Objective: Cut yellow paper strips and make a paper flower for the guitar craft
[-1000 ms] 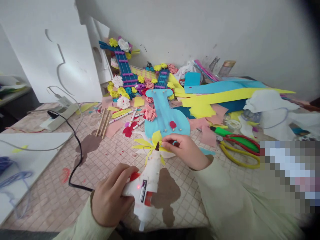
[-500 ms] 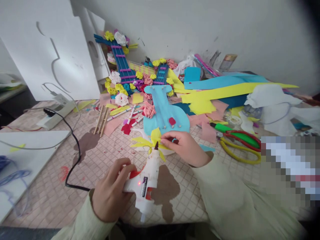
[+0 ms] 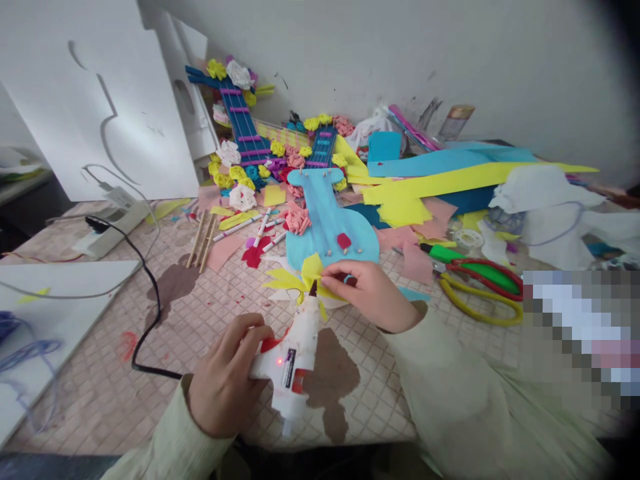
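Note:
My left hand is closed round a white hot glue gun with a red trigger and a lit red lamp. Its dark nozzle points away from me at a yellow paper flower lying on the tiled table top. My right hand pinches a yellow petal of that flower right beside the nozzle tip. Just behind the flower lies a light blue paper guitar with a small red piece on its body.
The gun's black cord runs left to a white power strip. Scissors with red, green and yellow handles lie to the right. Yellow, blue and pink paper sheets, paper flowers, markers and wooden sticks crowd the back. White foam boards stand at the left.
The view has shifted slightly. My left hand and the glue gun have edged forward, bringing the nozzle closer to the yellow flower; my right hand keeps its pinch on the petal.

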Available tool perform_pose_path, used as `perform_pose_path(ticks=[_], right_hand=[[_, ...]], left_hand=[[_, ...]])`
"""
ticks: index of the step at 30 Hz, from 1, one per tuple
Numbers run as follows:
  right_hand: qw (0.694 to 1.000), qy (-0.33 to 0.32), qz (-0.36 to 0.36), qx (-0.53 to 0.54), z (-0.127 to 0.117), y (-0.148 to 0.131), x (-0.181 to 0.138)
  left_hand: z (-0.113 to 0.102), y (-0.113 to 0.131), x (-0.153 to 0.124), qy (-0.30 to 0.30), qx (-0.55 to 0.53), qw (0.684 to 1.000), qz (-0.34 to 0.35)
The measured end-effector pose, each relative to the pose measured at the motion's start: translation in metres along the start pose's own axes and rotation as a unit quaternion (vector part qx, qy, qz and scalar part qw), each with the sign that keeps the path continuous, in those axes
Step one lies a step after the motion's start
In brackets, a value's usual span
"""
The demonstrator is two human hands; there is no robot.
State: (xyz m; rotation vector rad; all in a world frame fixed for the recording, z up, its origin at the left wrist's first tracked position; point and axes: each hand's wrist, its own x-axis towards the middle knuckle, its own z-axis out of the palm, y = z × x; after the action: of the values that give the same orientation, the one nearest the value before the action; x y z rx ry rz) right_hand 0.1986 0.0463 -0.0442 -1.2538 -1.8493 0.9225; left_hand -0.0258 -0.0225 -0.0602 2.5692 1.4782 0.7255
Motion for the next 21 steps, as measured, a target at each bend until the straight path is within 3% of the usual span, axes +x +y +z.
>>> perform_pose_path(ticks=[21], right_hand=[[1.0, -0.001, -0.003, -0.014, -0.001, -0.0014, -0.0002]], left_hand=[[0.0014, -0.0014, -0.001, -0.004, -0.016, 1.0, 0.008]])
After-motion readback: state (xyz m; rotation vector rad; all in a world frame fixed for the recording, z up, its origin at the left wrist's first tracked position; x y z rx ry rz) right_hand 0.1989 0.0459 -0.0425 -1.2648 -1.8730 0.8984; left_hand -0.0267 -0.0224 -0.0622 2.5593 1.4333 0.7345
